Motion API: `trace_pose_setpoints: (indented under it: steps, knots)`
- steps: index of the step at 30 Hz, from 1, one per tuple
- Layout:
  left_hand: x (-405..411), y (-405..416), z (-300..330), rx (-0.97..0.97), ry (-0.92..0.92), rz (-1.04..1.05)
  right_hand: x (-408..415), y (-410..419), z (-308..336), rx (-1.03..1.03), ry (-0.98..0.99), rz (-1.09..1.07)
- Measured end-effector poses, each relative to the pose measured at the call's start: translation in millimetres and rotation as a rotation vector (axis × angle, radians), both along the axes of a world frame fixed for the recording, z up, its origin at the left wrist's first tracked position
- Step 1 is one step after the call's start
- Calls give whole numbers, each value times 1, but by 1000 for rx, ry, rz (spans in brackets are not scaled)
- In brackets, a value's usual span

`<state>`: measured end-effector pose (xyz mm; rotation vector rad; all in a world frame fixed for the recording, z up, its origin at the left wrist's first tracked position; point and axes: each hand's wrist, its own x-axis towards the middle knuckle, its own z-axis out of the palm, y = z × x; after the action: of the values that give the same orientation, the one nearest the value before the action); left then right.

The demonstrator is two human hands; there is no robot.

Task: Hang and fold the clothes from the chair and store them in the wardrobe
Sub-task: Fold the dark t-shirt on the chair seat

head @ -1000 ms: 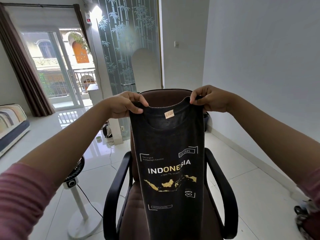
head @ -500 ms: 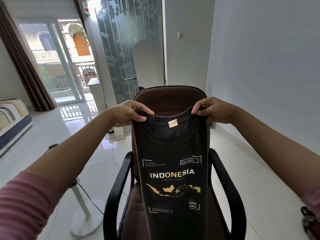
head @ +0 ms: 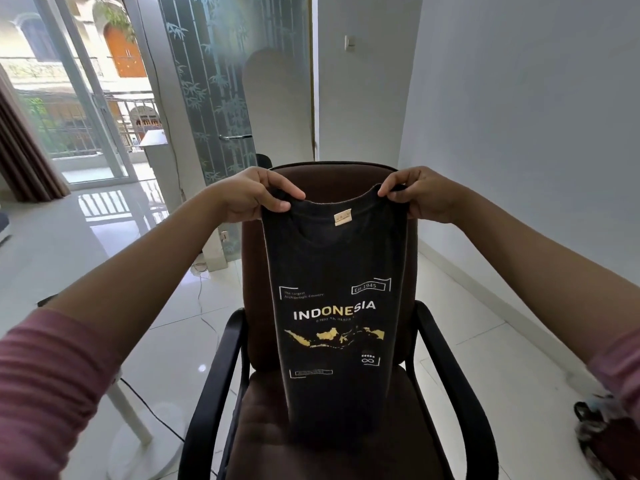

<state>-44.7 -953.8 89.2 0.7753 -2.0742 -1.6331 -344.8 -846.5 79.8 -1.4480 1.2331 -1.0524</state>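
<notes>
Since the earlier frames the shirt and both hands had come lower, so that the hem now reached the seat and the chair's backrest showed above the collar.

The brown chair (head: pixel 332 178), with black armrests, stood directly beyond and beneath the hands, its seat below them. The black T-shirt (head: pixel 337 265), already narrowed with its sides turned behind, hung straight down from the hands in front of the backrest; its lower end touched the seat cushion. The print, reading INDONESIA over a yellow map, faced the camera.

The left hand (head: pixel 251 197) was closed in a pinch on the shirt's left shoulder, thumb in front and the other fingers curled over the top edge. The right hand (head: pixel 420 195) was closed the same way on the right shoulder, thumb and forefinger meeting beside the neckline. Between the two hands, just below the collar edge, sat a small tan label (head: pixel 342 217).
</notes>
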Motion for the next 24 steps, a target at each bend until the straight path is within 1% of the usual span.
trace_pose_setpoints:
  steps: [6,11,18,24]
  knots:
    - [-4,-6,2,-13,-19,-122,4,0,-1,8,18,34]
    - [-1,22,-16,31,-55,-220,13,33,-20,29,18,81]
    - [25,107,-73,109,-107,-324,38,125,-75,106,-16,153]
    - [66,219,-127,221,-72,-289,71,235,-132,216,-104,153]
